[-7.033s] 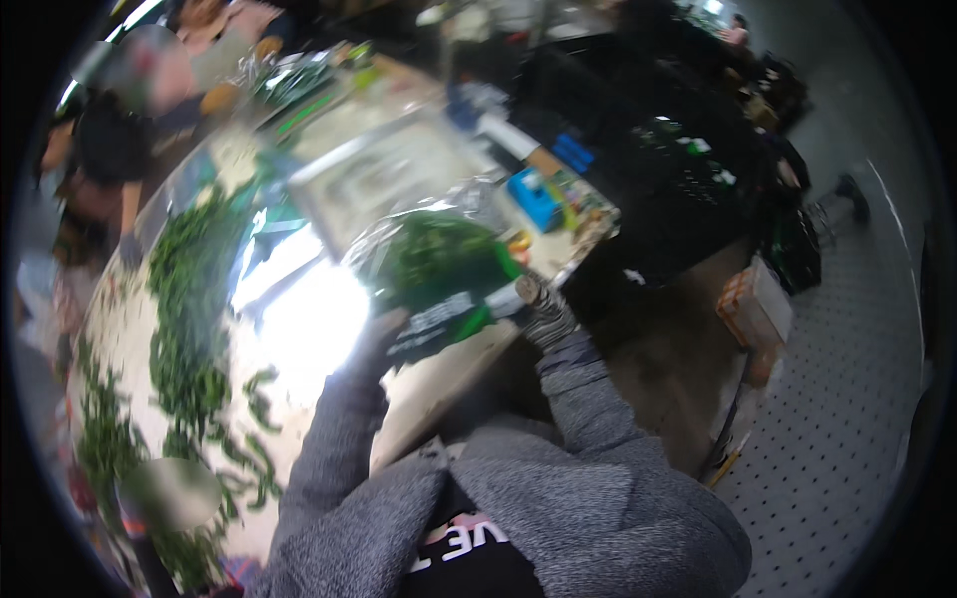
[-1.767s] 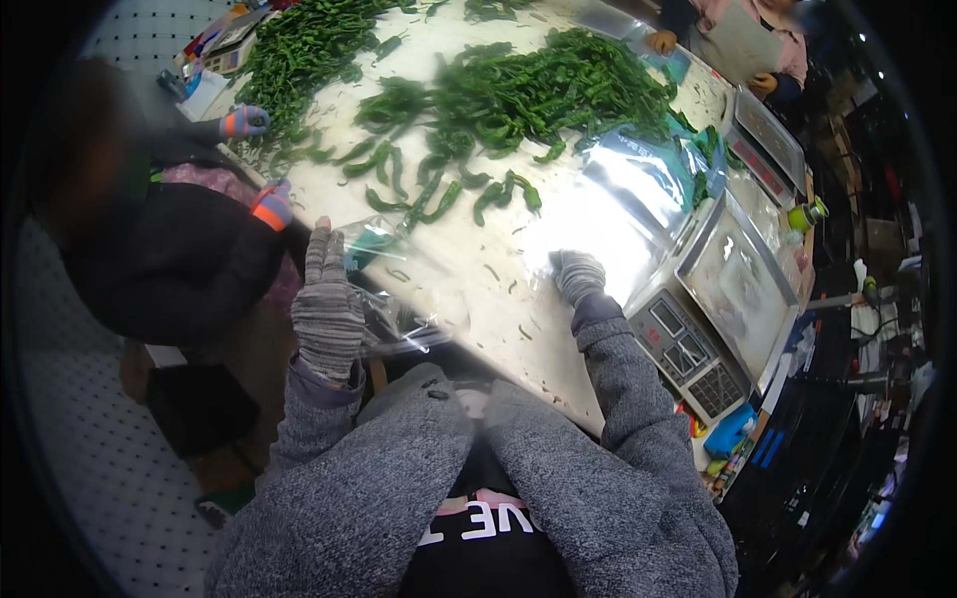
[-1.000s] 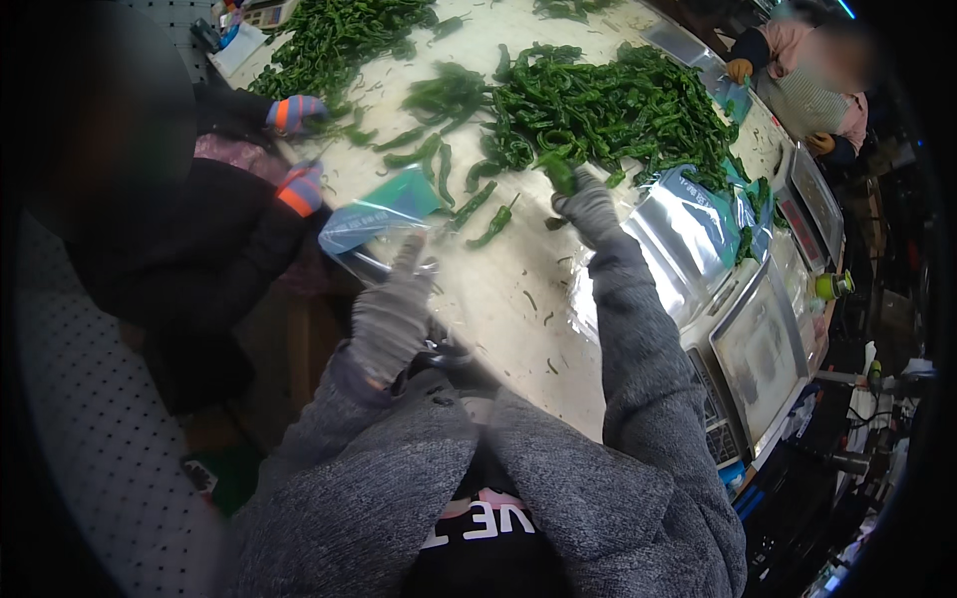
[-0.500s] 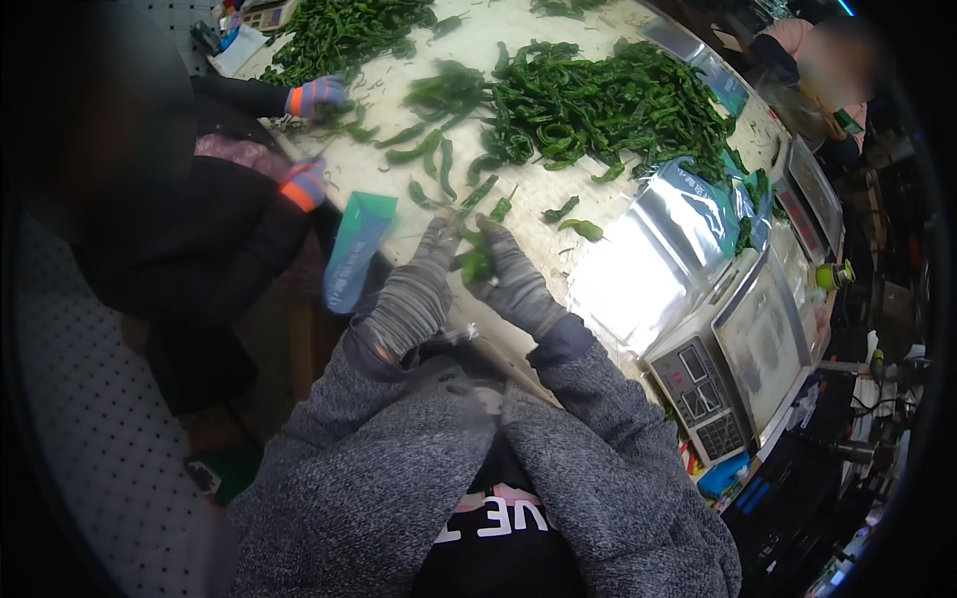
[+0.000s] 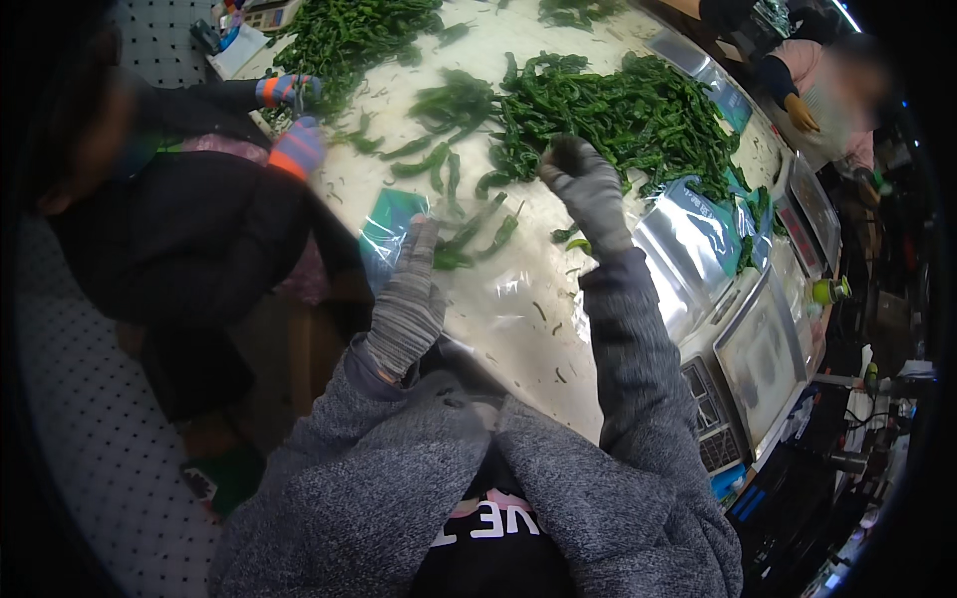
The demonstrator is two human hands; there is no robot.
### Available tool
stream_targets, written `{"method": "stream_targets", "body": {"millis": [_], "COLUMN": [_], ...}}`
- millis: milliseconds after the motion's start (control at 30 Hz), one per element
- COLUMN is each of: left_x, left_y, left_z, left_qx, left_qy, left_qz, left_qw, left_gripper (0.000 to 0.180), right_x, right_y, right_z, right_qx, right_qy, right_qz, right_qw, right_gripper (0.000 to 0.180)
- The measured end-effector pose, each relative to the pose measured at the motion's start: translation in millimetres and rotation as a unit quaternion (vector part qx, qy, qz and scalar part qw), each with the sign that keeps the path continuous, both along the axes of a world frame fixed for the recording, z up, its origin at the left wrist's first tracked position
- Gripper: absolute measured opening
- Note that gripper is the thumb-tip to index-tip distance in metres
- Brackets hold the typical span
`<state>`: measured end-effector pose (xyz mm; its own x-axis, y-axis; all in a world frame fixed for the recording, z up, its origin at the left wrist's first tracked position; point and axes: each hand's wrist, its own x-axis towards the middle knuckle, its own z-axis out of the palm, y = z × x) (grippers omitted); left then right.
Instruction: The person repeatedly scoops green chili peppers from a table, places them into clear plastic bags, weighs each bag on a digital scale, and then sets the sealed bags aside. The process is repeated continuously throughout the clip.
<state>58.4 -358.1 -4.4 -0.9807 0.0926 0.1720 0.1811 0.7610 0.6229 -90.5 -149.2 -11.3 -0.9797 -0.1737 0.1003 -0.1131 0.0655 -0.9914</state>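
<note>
My left hand (image 5: pixel 407 309), in a grey striped glove, is at the near left part of the table with its fingers pressed together. It appears to hold the edge of a clear plastic bag (image 5: pixel 513 287), whose shine shows to its right. Several green peppers (image 5: pixel 478 239) look hazy just beyond its fingertips, perhaps behind the plastic. Beside that hand is a teal printed bag (image 5: pixel 387 237). My right hand (image 5: pixel 588 189), gloved alike, reaches to the near edge of the big pile of green peppers (image 5: pixel 618 110). Its fingers are curled, and what they hold is hidden.
At the right stand a weighing scale (image 5: pixel 733 369) and shiny stacked bags (image 5: pixel 688 234). A co-worker's gloved hands (image 5: pixel 296 148) work at the left by another pepper pile (image 5: pixel 344 45). Another person (image 5: pixel 817 100) stands far right. Stem bits lie on the white table (image 5: pixel 528 349).
My right hand has moved away from my left, forward and right to the pile. The teal bag now sits farther right, against my left hand. The co-worker's hands have shifted slightly.
</note>
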Motion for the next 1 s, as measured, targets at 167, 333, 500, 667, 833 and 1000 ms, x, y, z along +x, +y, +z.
{"method": "stream_targets", "body": {"millis": [167,333,500,667,833,1000], "left_x": [-4.9,0.5,-5.3,-3.8,-0.8,0.6], "left_y": [-1.6,-10.3,-12.9,-10.6,-7.9,-4.1], "left_z": [5.1,-0.5,-1.3,-2.6,-0.8,-0.7], "left_qx": [0.048,0.069,0.073,0.136,0.236,0.183], "left_qy": [0.034,0.041,0.031,0.017,0.007,0.015], "left_qz": [-0.003,0.003,0.003,0.001,-0.016,-0.069], "left_qw": [0.998,0.997,0.997,0.991,0.972,0.981], "left_gripper": [0.060,0.062,0.054,0.054,0.053,0.053], "right_x": [-36.2,-67.6,-84.7,-33.5,-22.8,-47.4], "right_y": [-50.0,-83.8,-50.1,-18.9,-0.3,41.4], "right_z": [-43.8,-54.6,-126.3,-65.1,-69.9,-78.1], "right_qx": [0.624,0.718,0.757,0.704,0.727,0.545], "right_qy": [0.036,-0.035,0.047,0.046,0.070,-0.049], "right_qz": [0.166,0.198,0.176,0.164,0.179,0.032], "right_qw": [0.763,0.666,0.628,0.689,0.659,0.837], "right_gripper": [0.104,0.071,0.042,0.038,0.037,0.026]}}
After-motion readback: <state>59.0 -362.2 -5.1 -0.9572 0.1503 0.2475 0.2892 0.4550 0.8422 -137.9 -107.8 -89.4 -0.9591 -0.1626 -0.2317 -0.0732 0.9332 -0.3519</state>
